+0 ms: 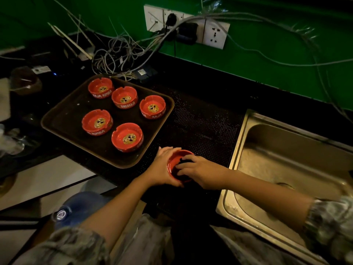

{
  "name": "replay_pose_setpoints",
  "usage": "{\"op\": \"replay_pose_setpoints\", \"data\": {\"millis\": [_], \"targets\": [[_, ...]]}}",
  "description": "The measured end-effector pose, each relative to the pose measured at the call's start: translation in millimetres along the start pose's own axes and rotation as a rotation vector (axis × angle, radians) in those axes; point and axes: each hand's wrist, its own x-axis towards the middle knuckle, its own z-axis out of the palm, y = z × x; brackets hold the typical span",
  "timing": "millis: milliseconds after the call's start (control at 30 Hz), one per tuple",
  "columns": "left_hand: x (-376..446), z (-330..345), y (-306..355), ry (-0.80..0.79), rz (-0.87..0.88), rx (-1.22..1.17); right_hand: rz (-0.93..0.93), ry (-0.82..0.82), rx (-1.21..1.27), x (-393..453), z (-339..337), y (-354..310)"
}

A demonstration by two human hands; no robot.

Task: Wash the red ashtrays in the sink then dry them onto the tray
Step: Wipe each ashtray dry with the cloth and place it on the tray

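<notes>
We see our two forearms bare from the wrist up to past the elbow, with no watch, ring or bracelet showing on either one. Our left sleeve (76, 243) is pushed up into a loose bunch at the near left; its cloth carries a mottled camouflage-like pattern of grey, olive and pale patches. Our right sleeve (330, 224), at the near right, has the same blotchy print and gathers in thick folds. Between them, low in the view, more of that patterned cloth covers our front (141, 243).
</notes>
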Motion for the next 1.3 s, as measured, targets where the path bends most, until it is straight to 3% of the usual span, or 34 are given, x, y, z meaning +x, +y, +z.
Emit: {"op": "replay_pose_setpoints", "data": {"millis": [167, 233, 333, 433, 567, 667, 833, 933, 1033, 1167, 1300], "targets": [[3.5, -1.7, 0.7, -0.085, -0.001, 0.019, 0.062, 0.028, -0.203, 9.7, -0.8, 3.5], [-4.0, 7.0, 1.8, -0.017, -0.019, 0.014, 0.109, 0.089, -0.202, 20.2, 8.7, -5.3], [-16.7, 29.9, 4.4, 0.185, -0.023, 0.047, 0.105, 0.155, -0.012, 21.4, 14.3, -12.7], [-16.8, 37.9, 8.8, 0.29, -0.089, 0.018, 0.03, 0.074, 0.076, 10.5, 8.5, -5.9], [-17.3, 28.8, 10.2, 0.265, -0.093, -0.025, 0.029, -0.115, -0.116, 7.6, -21.2, 5.3], [-18.1, 25.3, 13.0, 0.241, -0.096, -0.003, 0.054, -0.041, -0.256, 18.4, -24.5, -4.1], [-17.2, 23.2, 20.3, 0.179, -0.146, 0.026, 0.111, -0.011, -0.112, 30.6, -6.5, -20.0], [-13.7, 24.8, 29.9, 0.164, -0.212, 0.062, 0.007, -0.121, -0.076, 19.9, -18.3, -15.3], [-11.8, 33.0, 38.6, 0.251, -0.268, 0.154, -0.015, -0.2, -0.286, 11.7, -33.3, -9.8], [-7.7, 35.8, 39.9, 0.306, -0.278, 0.15, 0.046, -0.097, -0.38, 15.8, -29.9, -10.0], [-6.1, 8.9, 29.4, 0.155, -0.208, 0.138, 0.268, -0.02, -0.268, 34.6, -10.8, -29.0]]}}
